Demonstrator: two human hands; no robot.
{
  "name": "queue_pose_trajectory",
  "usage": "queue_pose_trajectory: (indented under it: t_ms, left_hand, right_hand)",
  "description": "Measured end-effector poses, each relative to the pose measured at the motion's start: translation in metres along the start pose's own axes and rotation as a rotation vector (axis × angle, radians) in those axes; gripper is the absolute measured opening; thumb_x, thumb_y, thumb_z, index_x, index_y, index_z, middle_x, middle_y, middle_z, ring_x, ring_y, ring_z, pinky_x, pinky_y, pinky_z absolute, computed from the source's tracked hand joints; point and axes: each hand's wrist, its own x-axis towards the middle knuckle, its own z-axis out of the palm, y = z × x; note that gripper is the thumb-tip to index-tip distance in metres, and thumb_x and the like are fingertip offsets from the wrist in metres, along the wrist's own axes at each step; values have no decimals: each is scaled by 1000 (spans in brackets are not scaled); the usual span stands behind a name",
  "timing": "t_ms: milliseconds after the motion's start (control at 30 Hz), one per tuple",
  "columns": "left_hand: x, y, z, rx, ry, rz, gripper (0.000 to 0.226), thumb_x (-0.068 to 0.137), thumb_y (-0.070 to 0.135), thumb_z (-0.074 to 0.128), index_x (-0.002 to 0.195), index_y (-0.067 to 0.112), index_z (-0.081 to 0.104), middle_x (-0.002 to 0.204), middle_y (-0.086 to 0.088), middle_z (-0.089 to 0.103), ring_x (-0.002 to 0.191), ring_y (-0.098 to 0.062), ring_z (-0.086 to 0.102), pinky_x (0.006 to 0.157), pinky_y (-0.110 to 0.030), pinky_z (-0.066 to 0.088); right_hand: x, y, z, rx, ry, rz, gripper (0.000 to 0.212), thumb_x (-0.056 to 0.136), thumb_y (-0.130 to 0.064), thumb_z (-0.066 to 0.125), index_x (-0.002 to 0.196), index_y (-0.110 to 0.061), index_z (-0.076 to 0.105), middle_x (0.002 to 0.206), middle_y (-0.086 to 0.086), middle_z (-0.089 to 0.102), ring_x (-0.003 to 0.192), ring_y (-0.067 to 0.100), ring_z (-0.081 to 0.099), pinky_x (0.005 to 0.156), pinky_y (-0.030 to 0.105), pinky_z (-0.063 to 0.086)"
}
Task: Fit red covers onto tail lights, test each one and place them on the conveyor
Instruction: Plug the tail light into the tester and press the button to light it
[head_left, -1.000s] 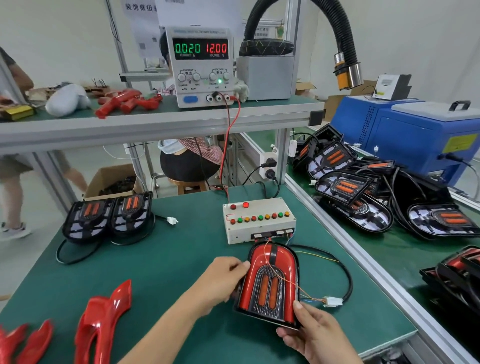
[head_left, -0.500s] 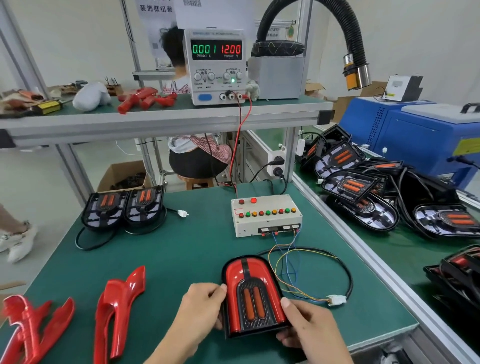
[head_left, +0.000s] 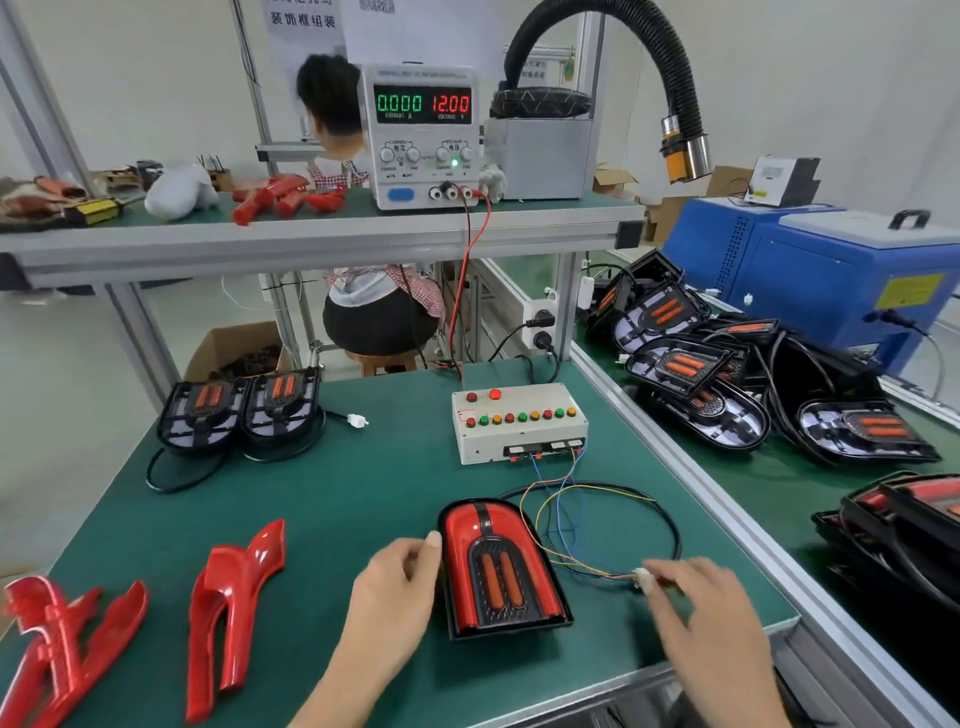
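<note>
- I am seeing the black-framed tail light with its glossy red cover fitted (head_left: 501, 566) lying flat on the green bench mat (head_left: 332, 499), near the front edge, between the two hands.
- The left hand (head_left: 395, 587) is resting at the lamp's left side, fingers loosely curled, a fingertip touching the rim; it is not gripping anything that I can make out.
- The right hand (head_left: 696, 603) is blurred; its fingers are reaching onto the small white plug connector (head_left: 642, 577) at the end of the thin coloured wires (head_left: 556, 519). I cannot tell whether it is pinching the plug.
- Those wires are running up to the grey test box with its row of coloured buttons (head_left: 519, 421), just behind the lamp.
- Loose red plastic covers (head_left: 234, 597) are lying on the mat to the left.
- Two uncovered black lamp housings (head_left: 241, 410) are sitting at the mat's back left.
- The bench power supply (head_left: 423, 135) on the upper shelf is reading 0.000 and 12.00.
- More lamps (head_left: 727, 395) are piling on the green conveyor (head_left: 769, 478) to the right.
</note>
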Motion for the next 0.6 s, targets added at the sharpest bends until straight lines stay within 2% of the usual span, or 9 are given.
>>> queue_pose_trajectory:
  t_ms: [100, 167, 300, 400, 500, 600]
  left_hand:
    - [-8, 18, -1, -3, 125, 178, 11, 99, 42, 58, 91, 35, 61, 91, 11, 62, 87, 2, 58, 73, -11, 40]
    - [-14, 32, 1, -9, 120, 303, 9, 97, 37, 62, 90, 41, 59, 94, 15, 61, 93, 6, 57, 75, -7, 41]
    - [-21, 63, 15, 71, 26, 599, 3, 97, 31, 63, 97, 33, 65, 94, 18, 61, 94, -3, 58, 85, -21, 46]
    - [-15, 84, 33, 249, -68, 796, 18, 95, 35, 57, 110, 28, 67, 105, 16, 63, 106, -11, 54, 93, -32, 40]
    - [-2, 100, 53, 425, -188, 875, 35, 99, 34, 56, 134, 31, 59, 129, 13, 59, 127, -12, 43, 103, -32, 28]
    - [17, 113, 65, 587, -232, 937, 44, 102, 38, 52, 146, 34, 48, 140, 15, 53, 134, -11, 34, 107, -37, 20]
  right_hand:
    - [14, 29, -3, -231, -69, -85, 42, 67, -15, 93, 104, -22, 76, 107, -4, 70, 97, 31, 63, 75, 42, 46]
    - [23, 35, -1, -276, -132, -106, 39, 68, -19, 93, 103, -25, 76, 107, -8, 71, 100, 28, 64, 76, 38, 39]
    - [39, 33, 0, -243, -233, -188, 15, 82, -29, 83, 90, -35, 72, 94, -22, 65, 101, 16, 61, 78, 35, 26]
    - [51, 26, -7, -98, -279, -187, 4, 95, -39, 66, 92, -38, 65, 91, -27, 62, 100, 2, 56, 83, 32, 25]
    - [62, 12, -10, 21, -274, -216, 7, 99, -40, 59, 92, -37, 61, 90, -20, 64, 95, 5, 56, 90, 33, 31]
    - [72, -5, -12, 20, -286, -253, 17, 99, -50, 47, 94, -37, 58, 92, -17, 63, 96, 7, 54, 93, 33, 31]
